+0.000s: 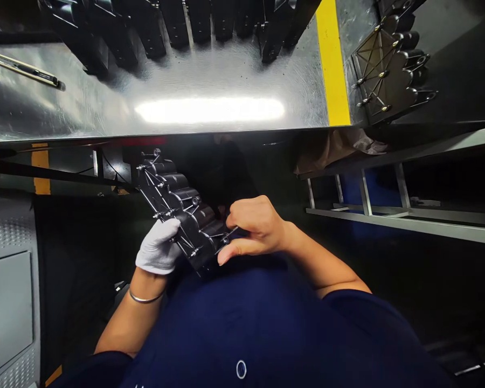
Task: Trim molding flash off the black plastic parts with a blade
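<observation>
My left hand (159, 247), in a white glove, grips a black moulded part (188, 207) by its lower left side. The part is held tilted in front of my body, with a row of rounded barrels on one face and ribs and small bosses along its edge. My bare right hand (255, 226) is at the part's lower right end, fingers curled in and thumb stretched toward the part. A thin dark piece shows between its thumb and fingers; whether this is a slim tool or a lug of the part cannot be told.
A shiny metal table (105, 113) lies ahead, with several black parts (202, 21) lined up at its back. Another ribbed black part (383, 70) stands right of a yellow stripe (333, 64). A pen (28, 70) lies at left. A metal frame (388, 218) is at right, a grey cabinet (8, 291) at left.
</observation>
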The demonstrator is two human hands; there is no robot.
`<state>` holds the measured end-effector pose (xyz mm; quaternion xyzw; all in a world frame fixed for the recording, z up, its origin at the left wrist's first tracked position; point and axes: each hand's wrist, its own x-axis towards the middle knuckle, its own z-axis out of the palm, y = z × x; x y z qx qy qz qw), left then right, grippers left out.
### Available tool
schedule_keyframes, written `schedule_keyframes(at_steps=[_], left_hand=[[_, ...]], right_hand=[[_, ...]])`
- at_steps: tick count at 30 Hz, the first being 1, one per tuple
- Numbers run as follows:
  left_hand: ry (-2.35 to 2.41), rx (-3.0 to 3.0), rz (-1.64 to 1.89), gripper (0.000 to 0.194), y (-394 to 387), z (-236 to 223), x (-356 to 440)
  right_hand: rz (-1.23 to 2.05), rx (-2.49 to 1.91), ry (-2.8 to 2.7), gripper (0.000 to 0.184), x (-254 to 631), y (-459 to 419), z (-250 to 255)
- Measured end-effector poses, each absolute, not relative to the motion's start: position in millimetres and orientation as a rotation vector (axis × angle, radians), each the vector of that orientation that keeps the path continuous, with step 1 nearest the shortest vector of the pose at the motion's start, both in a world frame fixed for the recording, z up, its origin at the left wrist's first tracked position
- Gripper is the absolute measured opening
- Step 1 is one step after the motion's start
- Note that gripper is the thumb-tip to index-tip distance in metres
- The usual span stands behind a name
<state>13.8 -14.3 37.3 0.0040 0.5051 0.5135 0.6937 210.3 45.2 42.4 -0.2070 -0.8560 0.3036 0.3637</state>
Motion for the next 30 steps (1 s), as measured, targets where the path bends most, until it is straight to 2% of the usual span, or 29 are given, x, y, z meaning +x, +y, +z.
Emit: schedule_keyframes(at_steps=[3,7,10,14,20,30], left_hand=[[1.145,-0.019,1.114,0.026,-13.9,35.5,16.9],[1.168,-0.075,1.066,0.011,-14.5,30.9,18.6],[1.17,-0.1,1.097,0.007,-13.8,29.8,19.6],[1.172,-0.124,1.128,0.011,-11.4,30.8,21.9],[1.177,-0.172,1.101,0.014,-8.9,35.3,28.3],[1.165,-0.178,1.076,0.02,-7.8,38.3,33.4]], right_hand=[[0.775,-0.539,-2.205,0.053,209.6,46.6,43.1],[0.744,-0.542,-2.194,0.055,209.4,47.0,41.4],[0.683,-0.559,-2.125,0.051,207.8,46.8,39.2],[0.666,-0.645,-2.063,0.043,206.6,46.2,39.4],[0.67,-0.597,-2.153,0.05,213.5,48.0,37.8],[0.711,-0.623,-2.107,0.047,216.4,50.8,34.9]])
